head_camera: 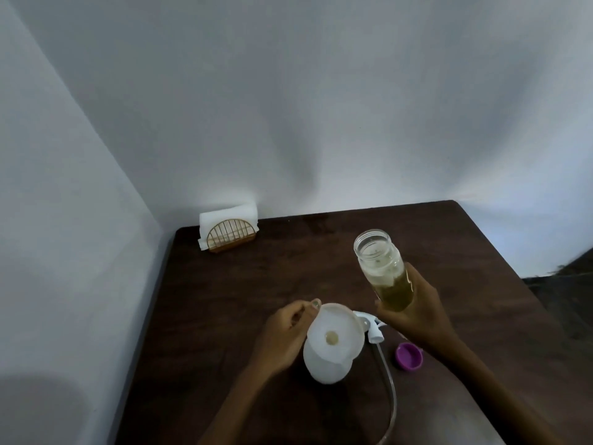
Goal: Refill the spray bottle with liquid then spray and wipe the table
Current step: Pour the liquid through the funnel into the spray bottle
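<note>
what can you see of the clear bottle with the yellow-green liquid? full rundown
The clear bottle looks like transparent plastic or glass, wide-mouthed with a threaded neck, uncapped. Yellow-green liquid fills its lower part; the upper part looks empty. The right hand grips it around the lower body and holds it above the table, mouth tilted toward the camera and left. Only that hand touches it.

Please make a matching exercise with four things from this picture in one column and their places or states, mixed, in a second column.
1. clear bottle
2. funnel
3. purple cap
4. napkin holder

a. lying on the table
b. held in the right hand
c. far corner, by the wall
d. sitting on the white spray bottle

Pairs: 1-b, 2-d, 3-a, 4-c
</note>
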Motion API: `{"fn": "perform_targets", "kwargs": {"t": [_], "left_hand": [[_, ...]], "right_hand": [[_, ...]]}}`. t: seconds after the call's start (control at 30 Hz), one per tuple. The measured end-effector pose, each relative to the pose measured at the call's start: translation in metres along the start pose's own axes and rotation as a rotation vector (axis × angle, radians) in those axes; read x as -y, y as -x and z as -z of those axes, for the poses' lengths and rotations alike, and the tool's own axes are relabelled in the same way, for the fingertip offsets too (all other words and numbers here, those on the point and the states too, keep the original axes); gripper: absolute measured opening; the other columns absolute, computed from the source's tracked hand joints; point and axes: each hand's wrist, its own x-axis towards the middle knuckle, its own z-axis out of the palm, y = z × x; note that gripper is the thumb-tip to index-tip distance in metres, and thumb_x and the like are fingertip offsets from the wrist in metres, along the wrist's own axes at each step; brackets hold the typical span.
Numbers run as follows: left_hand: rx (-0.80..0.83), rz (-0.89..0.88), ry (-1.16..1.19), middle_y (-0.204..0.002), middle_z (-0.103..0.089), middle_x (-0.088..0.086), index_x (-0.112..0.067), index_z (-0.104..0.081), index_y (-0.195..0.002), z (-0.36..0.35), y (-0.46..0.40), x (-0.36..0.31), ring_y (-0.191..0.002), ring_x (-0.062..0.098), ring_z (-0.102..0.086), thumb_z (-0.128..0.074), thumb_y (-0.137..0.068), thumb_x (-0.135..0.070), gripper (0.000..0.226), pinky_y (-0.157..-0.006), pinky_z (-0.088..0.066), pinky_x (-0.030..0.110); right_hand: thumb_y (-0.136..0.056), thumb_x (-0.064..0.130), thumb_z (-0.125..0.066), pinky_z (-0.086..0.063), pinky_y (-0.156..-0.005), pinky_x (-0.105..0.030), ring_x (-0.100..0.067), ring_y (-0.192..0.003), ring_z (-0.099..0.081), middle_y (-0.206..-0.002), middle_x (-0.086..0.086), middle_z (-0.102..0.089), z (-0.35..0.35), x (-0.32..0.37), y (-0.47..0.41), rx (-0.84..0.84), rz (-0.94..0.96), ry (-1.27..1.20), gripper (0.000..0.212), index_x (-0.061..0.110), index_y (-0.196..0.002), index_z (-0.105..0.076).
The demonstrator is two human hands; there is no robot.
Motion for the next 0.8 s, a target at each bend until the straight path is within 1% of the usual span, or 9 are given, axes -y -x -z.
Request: {"fn": "perform_targets", "kwargs": {"t": [0.07, 0.17, 0.3, 0.37, 0.43, 0.57, 0.63, 0.7, 0.8], "left_hand": [[-0.061, 0.003, -0.005, -0.089, -0.068, -0.013, -0.037, -0.067, -0.088, -0.004, 0.002, 0.003, -0.089, 0.006, -0.063, -0.047, -0.088, -0.058, 0.029, -0.084, -0.052, 0.038], [-0.105, -0.005, -0.024, -0.088, -0.070, -0.009, -0.035, -0.068, -0.086, -0.007, 0.004, 0.004, -0.087, 0.010, -0.064, -0.046, -0.083, -0.059, 0.033, -0.083, -0.053, 0.044], [-0.136, -0.030, -0.067, -0.079, -0.070, -0.003, -0.030, -0.069, -0.085, -0.010, 0.004, 0.005, -0.076, 0.014, -0.066, -0.041, -0.077, -0.069, 0.049, -0.076, -0.053, 0.050], [-0.161, -0.041, -0.077, -0.077, -0.070, -0.001, -0.027, -0.070, -0.086, -0.011, 0.004, 0.006, -0.074, 0.016, -0.066, -0.041, -0.078, -0.068, 0.050, -0.073, -0.053, 0.050], [-0.189, -0.058, -0.090, -0.073, -0.068, 0.002, -0.024, -0.070, -0.084, -0.011, 0.004, 0.007, -0.071, 0.020, -0.064, -0.045, -0.084, -0.061, 0.045, -0.068, -0.052, 0.050], [-0.236, -0.075, -0.116, -0.068, -0.065, 0.000, -0.023, -0.070, -0.085, -0.012, 0.005, 0.008, -0.065, 0.017, -0.061, -0.051, -0.093, -0.045, 0.031, -0.061, -0.048, 0.043], [-0.254, -0.071, -0.124, -0.068, -0.065, -0.002, -0.023, -0.071, -0.087, -0.012, 0.005, 0.009, -0.065, 0.015, -0.060, -0.051, -0.093, -0.044, 0.029, -0.058, -0.046, 0.038], [-0.263, -0.069, -0.127, -0.068, -0.065, -0.002, -0.021, -0.071, -0.090, -0.012, 0.006, 0.009, -0.063, 0.014, -0.059, -0.052, -0.094, -0.042, 0.028, -0.056, -0.043, 0.035], [-0.276, -0.070, -0.134, -0.061, -0.059, -0.005, -0.021, -0.072, -0.089, -0.014, 0.006, 0.009, -0.058, 0.010, -0.054, -0.052, -0.094, -0.041, 0.029, -0.052, -0.035, 0.027]], "right_hand": [[-0.059, -0.002, -0.078, -0.048, -0.055, -0.032, -0.014, -0.061, -0.059, -0.069, 0.002, -0.063, 0.001, -0.005, 0.009, 0.020, -0.017, 0.038, 0.040, 0.020, -0.083, -0.055], [-0.058, 0.011, -0.084, -0.044, -0.054, -0.020, -0.004, -0.060, -0.057, -0.067, 0.008, -0.063, 0.002, -0.007, 0.020, 0.023, -0.050, 0.055, 0.040, 0.025, -0.078, -0.052], [-0.061, 0.018, -0.084, -0.049, -0.057, -0.032, -0.012, -0.066, -0.064, -0.072, 0.006, -0.066, 0.002, -0.010, 0.031, 0.043, -0.150, 0.116, 0.036, 0.024, -0.080, -0.055], [-0.063, 0.021, -0.083, -0.049, -0.058, -0.034, -0.013, -0.067, -0.064, -0.073, 0.007, -0.066, 0.002, -0.013, 0.034, 0.048, -0.163, 0.179, 0.034, 0.022, -0.081, -0.054], [-0.065, 0.022, -0.082, -0.049, -0.061, -0.037, -0.015, -0.069, -0.064, -0.072, 0.006, -0.065, 0.002, -0.015, 0.036, 0.050, -0.157, 0.239, 0.034, 0.020, -0.080, -0.052], [-0.064, 0.015, -0.082, -0.046, -0.056, -0.040, -0.021, -0.060, -0.058, -0.067, 0.002, -0.063, 0.005, -0.015, 0.041, 0.053, -0.070, 0.275, 0.033, 0.015, -0.078, -0.052], [-0.063, 0.019, -0.080, -0.045, -0.055, -0.039, -0.024, -0.059, -0.058, -0.065, 0.002, -0.061, 0.007, -0.014, 0.042, 0.065, -0.025, 0.326, 0.033, 0.017, -0.080, -0.052], [-0.063, 0.021, -0.079, -0.047, -0.057, -0.039, -0.027, -0.063, -0.061, -0.069, 0.000, -0.064, 0.007, -0.016, 0.041, 0.069, -0.014, 0.380, 0.032, 0.013, -0.085, -0.056], [-0.059, 0.027, -0.070, -0.049, -0.058, -0.040, -0.027, -0.064, -0.060, -0.071, 0.000, -0.063, 0.008, -0.018, 0.041, 0.078, 0.030, 0.433, 0.036, 0.011, -0.089, -0.059]]}}
